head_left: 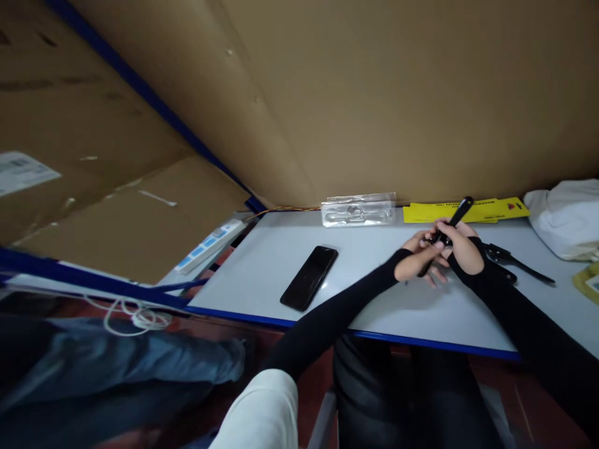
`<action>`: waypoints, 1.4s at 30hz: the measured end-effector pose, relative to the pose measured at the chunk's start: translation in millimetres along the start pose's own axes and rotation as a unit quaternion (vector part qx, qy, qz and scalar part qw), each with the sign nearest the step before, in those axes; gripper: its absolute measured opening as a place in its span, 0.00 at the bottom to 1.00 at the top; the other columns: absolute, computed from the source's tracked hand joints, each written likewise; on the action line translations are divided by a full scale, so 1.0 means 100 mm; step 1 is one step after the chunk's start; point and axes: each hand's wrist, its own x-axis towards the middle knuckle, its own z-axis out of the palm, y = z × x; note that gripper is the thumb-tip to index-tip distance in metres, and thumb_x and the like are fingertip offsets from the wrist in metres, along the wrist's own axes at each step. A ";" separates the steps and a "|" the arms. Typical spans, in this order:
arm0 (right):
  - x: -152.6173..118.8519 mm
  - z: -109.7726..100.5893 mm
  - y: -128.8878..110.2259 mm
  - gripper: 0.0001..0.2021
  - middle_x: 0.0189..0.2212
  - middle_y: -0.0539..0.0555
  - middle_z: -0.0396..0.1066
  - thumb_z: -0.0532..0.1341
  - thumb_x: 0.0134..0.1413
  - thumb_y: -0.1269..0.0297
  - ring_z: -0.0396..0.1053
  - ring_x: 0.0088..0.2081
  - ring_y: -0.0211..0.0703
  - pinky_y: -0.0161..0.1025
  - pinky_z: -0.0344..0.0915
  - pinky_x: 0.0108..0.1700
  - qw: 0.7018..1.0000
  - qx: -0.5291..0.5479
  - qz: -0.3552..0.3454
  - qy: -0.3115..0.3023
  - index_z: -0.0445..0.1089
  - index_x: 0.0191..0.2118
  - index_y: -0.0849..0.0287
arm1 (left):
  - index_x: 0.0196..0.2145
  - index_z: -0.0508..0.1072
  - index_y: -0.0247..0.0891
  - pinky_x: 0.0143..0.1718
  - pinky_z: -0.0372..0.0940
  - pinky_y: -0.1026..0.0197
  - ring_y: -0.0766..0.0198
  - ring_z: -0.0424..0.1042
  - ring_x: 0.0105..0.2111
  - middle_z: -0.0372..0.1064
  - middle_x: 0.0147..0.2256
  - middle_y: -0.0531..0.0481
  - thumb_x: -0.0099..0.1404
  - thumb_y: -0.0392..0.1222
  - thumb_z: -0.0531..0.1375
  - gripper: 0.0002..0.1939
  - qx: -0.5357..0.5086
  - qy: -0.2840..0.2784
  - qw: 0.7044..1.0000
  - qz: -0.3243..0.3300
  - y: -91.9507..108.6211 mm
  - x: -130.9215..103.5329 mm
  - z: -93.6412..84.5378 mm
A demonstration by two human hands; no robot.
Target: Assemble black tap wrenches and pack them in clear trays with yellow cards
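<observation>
At the right half of the table, my left hand (pixel 416 259) and my right hand (pixel 461 246) are together, closed around a black-handled tool (pixel 461 212). Its dark bar slants up and to the right from between the fingers. The rest of the tool is mostly hidden by my hands, so its exact kind cannot be made out. Just right of my right wrist lies another dark, long-handled tool (pixel 528 269) on the tabletop, partly covered by my sleeve. Behind my hands lie yellow printed cards (pixel 482 211), overlapping each other.
A black phone (pixel 309 277) lies on the white table (pixel 262 268). Clear plastic blister packs (pixel 358 211) stand by the cardboard wall (pixel 397 93). A white cloth bundle (pixel 566 218) sits far right. A power strip (pixel 210 244) is left of the table; another person's leg (pixel 140 358) shows below it.
</observation>
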 end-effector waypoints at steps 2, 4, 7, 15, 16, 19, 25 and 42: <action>-0.04 -0.02 -0.03 0.24 0.36 0.53 0.76 0.69 0.52 0.42 0.76 0.32 0.47 0.37 0.69 0.22 0.995 -0.093 -0.033 0.017 0.68 0.45 0.52 | 0.68 0.56 0.40 0.21 0.68 0.61 0.62 0.74 0.22 0.74 0.39 0.46 0.63 0.50 0.69 0.42 0.062 0.035 0.997 0.019 0.01 -0.06 0.10; -0.07 -0.01 -0.06 0.25 0.39 0.56 0.76 0.68 0.52 0.38 0.77 0.36 0.50 0.42 0.73 0.29 0.977 -0.199 -0.082 -0.003 0.70 0.44 0.52 | 0.65 0.64 0.37 0.24 0.68 0.62 0.65 0.73 0.24 0.74 0.40 0.45 0.64 0.45 0.67 0.34 0.157 0.092 0.982 0.052 0.04 -0.12 0.06; -0.13 0.05 -0.11 0.25 0.42 0.58 0.76 0.69 0.51 0.37 0.76 0.41 0.51 0.47 0.76 0.40 0.941 -0.298 -0.142 -0.068 0.73 0.43 0.52 | 0.54 0.75 0.36 0.30 0.69 0.62 0.64 0.73 0.28 0.77 0.40 0.44 0.65 0.42 0.64 0.19 0.244 0.127 0.955 0.108 0.05 -0.20 -0.12; -0.13 0.09 -0.18 0.26 0.31 0.50 0.72 0.72 0.48 0.39 0.67 0.23 0.37 0.38 0.66 0.25 0.949 -0.237 -0.087 -0.190 0.71 0.41 0.55 | 0.35 0.71 0.37 0.12 0.52 0.65 0.70 0.56 0.11 0.68 0.20 0.52 0.71 0.69 0.52 0.30 0.068 0.070 0.994 0.045 -0.06 -0.20 -0.17; -0.10 0.07 -0.17 0.26 0.30 0.51 0.72 0.73 0.48 0.39 0.67 0.24 0.36 0.37 0.66 0.26 0.951 -0.231 -0.092 -0.183 0.71 0.39 0.56 | 0.35 0.70 0.37 0.12 0.51 0.65 0.70 0.56 0.11 0.71 0.22 0.50 0.69 0.71 0.53 0.31 0.038 0.061 0.997 0.039 -0.07 -0.18 -0.16; 0.00 0.02 -0.15 0.27 0.28 0.50 0.71 0.75 0.44 0.39 0.64 0.24 0.34 0.34 0.62 0.23 0.959 -0.209 -0.103 -0.159 0.68 0.32 0.57 | 0.37 0.70 0.35 0.12 0.54 0.64 0.69 0.61 0.13 0.76 0.27 0.44 0.66 0.71 0.58 0.31 -0.018 0.050 0.998 0.017 -0.07 -0.13 -0.14; -0.05 0.09 -0.13 0.27 0.21 0.46 0.68 0.75 0.45 0.40 0.58 0.15 0.31 0.33 0.56 0.15 0.970 -0.191 -0.082 -0.123 0.64 0.31 0.56 | 0.58 0.68 0.37 0.24 0.68 0.62 0.63 0.74 0.25 0.78 0.38 0.45 0.57 0.49 0.72 0.34 0.118 0.159 0.977 0.078 -0.02 -0.17 -0.22; -0.24 0.03 -0.10 0.17 0.32 0.53 0.74 0.74 0.51 0.53 0.70 0.29 0.38 0.34 0.64 0.26 0.901 -0.373 -0.211 -0.068 0.80 0.42 0.58 | 0.39 0.63 0.41 0.07 0.50 0.67 0.69 0.54 0.07 0.64 0.16 0.61 0.65 0.73 0.58 0.30 -0.064 0.090 0.991 0.072 -0.06 -0.17 -0.12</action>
